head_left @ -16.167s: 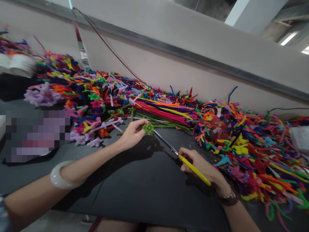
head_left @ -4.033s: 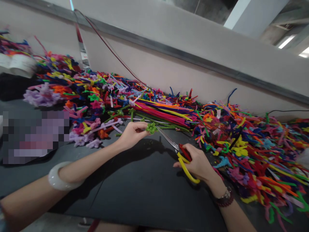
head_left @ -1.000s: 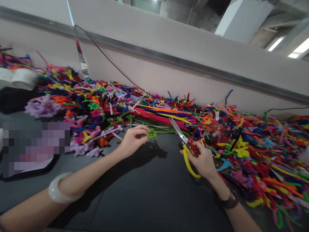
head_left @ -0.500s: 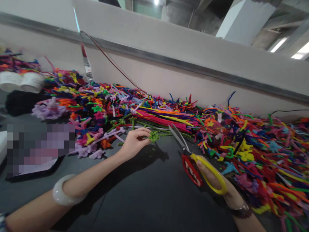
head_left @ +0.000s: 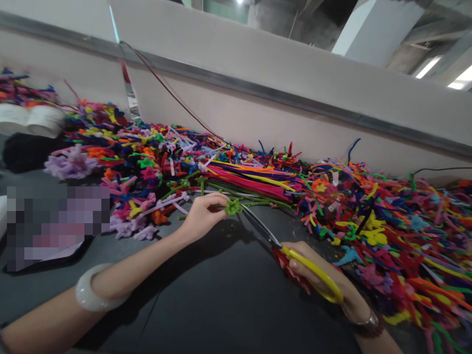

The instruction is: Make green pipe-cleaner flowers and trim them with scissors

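My left hand pinches a small green pipe-cleaner flower just above the dark table. A pale bangle circles that wrist. My right hand grips scissors with one yellow and one red handle. Their blades are closed and the tips reach right up to the green flower. A watch sits on my right wrist.
A long heap of coloured pipe cleaners and finished flowers runs along the wall behind and to the right. Straight pink and yellow stems lie bundled in the middle. White cups stand far left. A blurred patch covers something at left.
Over the last second my right hand swung the scissors from pointing up near the pile down to the green flower, and the blades came together. My left hand stayed put.
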Tool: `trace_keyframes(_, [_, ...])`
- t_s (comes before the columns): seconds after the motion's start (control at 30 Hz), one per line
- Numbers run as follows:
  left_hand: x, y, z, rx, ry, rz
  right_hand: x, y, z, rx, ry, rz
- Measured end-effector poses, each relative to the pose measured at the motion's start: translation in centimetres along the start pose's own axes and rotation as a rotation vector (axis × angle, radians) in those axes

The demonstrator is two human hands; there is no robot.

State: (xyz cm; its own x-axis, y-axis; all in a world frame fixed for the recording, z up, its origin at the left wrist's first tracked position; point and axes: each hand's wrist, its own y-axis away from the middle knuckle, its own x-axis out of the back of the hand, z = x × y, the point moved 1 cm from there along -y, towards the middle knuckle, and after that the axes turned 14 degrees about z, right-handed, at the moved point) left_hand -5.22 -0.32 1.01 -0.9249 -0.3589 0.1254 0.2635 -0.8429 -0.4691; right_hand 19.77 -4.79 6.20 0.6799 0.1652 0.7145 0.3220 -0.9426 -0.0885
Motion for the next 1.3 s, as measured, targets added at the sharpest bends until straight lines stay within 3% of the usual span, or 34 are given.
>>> trace_keyframes(0.1, [0.0,0.0,0.0,-0.001,0.015,-0.006,-0.2,0.1,0.0,-0.065,-0.056,-0.14])
trace_keyframes(0.63, [0.0,0.1,0.0,-0.027,0.031,-0.013,-0.8,-0.9,0.8,-0.139,-0.185,-0.343])
trace_keyframes(1.13, [0.1,0.0,0.2,-0.053,-0.042,-0.021,-1.1,-1.3,0.8,-0.083,-0.031,-0.257])
trace_keyframes(1.3, [0.0,0.1,0.1,0.071,0.011,-0.024,-0.7,-1.4,0.5,0.066,0.015,-0.231])
